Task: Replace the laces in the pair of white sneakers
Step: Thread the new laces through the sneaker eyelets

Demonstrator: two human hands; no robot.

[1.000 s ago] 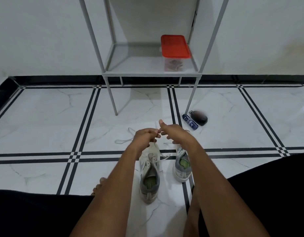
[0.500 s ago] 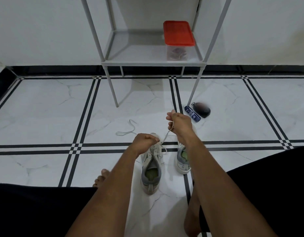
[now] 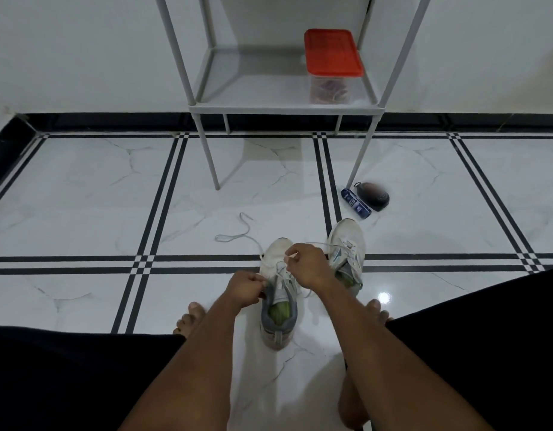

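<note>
White marble-look floor tiles (image 3: 82, 197), crossed by black stripes, carried the pair of sneakers as a seated person worked on the lacing. The left hand (image 3: 244, 289) gripped the near sneaker (image 3: 278, 293) at the edge of its grey collar, fingers curled tight, apparently to steady the shoe against the pull. The right hand (image 3: 306, 269) hovered over the tongue, its fingers pinching a thin white lace (image 3: 315, 244) that ran across toward the second sneaker (image 3: 346, 247), which stood just beside the first and looked laced. Judging by the slack cord, the step in hand was drawing lace through the eyelets of the near sneaker.

A loose lace (image 3: 238, 233) lay curled on the floor just beyond the toes, probably set aside within easy reach. Both sneakers showed scuffed white uppers, grey padded collars and green insoles. Bare toes (image 3: 188, 318) rested either side of the shoes. Behind, a grey metal shelf rack (image 3: 281, 104) held a clear plastic box with a red lid (image 3: 331, 52), and a blue tube (image 3: 356, 203) and a dark rounded pouch (image 3: 375, 195) sat by one leg.
</note>
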